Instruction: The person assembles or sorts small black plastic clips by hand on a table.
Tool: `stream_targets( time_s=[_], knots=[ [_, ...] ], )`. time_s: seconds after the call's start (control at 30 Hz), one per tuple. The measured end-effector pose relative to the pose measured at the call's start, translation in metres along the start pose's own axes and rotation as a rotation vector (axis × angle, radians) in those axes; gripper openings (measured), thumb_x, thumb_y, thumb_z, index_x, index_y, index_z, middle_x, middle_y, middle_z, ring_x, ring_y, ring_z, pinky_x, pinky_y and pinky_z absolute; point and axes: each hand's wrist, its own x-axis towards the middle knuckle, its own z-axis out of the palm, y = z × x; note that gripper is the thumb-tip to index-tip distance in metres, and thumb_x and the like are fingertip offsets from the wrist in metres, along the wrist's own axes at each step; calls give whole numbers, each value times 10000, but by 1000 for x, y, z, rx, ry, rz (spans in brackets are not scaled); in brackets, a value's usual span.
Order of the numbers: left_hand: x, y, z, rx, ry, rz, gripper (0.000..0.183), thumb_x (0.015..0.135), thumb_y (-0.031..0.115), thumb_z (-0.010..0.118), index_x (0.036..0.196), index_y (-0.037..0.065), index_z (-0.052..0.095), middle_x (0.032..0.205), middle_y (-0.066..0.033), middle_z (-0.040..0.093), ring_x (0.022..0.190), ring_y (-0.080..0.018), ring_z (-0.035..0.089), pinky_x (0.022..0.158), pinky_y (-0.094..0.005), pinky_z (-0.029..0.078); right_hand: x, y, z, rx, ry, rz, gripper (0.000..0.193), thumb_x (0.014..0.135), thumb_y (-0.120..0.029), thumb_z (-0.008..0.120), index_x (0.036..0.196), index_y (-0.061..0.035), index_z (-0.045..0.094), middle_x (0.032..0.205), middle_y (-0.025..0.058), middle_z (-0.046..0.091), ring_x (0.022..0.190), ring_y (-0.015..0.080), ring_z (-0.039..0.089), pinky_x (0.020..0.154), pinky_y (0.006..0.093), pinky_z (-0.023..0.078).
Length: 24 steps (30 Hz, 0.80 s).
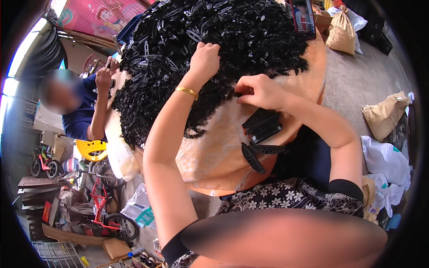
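A large heap of small black plastic parts [156, 98] covers much of an orange-patterned tabletop [201, 161]. My left hand [206, 58], with a gold bangle on its wrist, reaches onto the heap, its fingers curled closed; what they hold is hidden. At the heap's near right edge my right hand [261, 91] is closed in a pinch, thumb against forefinger, by some dark pieces; I cannot make out what is between them. Just below it lies a stack of long black plastic pieces [261, 125]. Nearer to me are two more, a curved black piece [253, 158] and a straighter one [270, 149].
A co-worker [85, 107] in dark blue works at the table's left edge. A phone [302, 18] stands at the far right of the heap. Sacks [342, 31] stand on the floor to the right. A red bicycle [100, 203] and a yellow plastic seat [91, 149] are at left.
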Motion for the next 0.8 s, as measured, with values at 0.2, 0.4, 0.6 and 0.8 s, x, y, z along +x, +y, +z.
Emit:
stream_targets(
  time_s=[0.2, 0.4, 0.6, 0.8],
  knots=[
    [11, -2, -11, -55, -275, -91, 439, 704, 259, 737, 1058, 35, 605, 1002, -162, 615, 972, -337, 567, 871, -386, 461, -2, 0, -1, -92, -2, -65, 240, 708, -164, 743, 830, -10, 606, 731, 124, 632, 669, 235, 621, 616, 325, 485],
    [-14, 7, -36, 6, -109, -184, 345, 726, 211, 708, 991, 31, 580, 938, -173, 617, 904, -337, 596, 793, -403, 483, -1, 3, 2, -26, 122, -124, 212, 715, -136, 745, 806, -17, 594, 751, 111, 625, 655, 227, 610, 602, 317, 480],
    [-60, 42, -56, -310, 73, -114, 229, 730, 74, 687, 911, 17, 559, 814, -164, 624, 757, -348, 615, 676, -393, 490, 5, -7, -6, 103, 488, -247, 146, 774, -81, 717, 860, -24, 614, 774, 52, 625, 666, 117, 588, 595, 241, 474],
    [-80, 77, -43, -1075, -134, -485, 285, 756, 24, 685, 1003, -30, 554, 828, -104, 644, 793, -157, 639, 683, -278, 514, 1, -4, 2, 162, 425, -194, 136, 788, -79, 707, 848, -12, 606, 775, 61, 628, 680, 121, 605, 610, 249, 496]
  ],
)
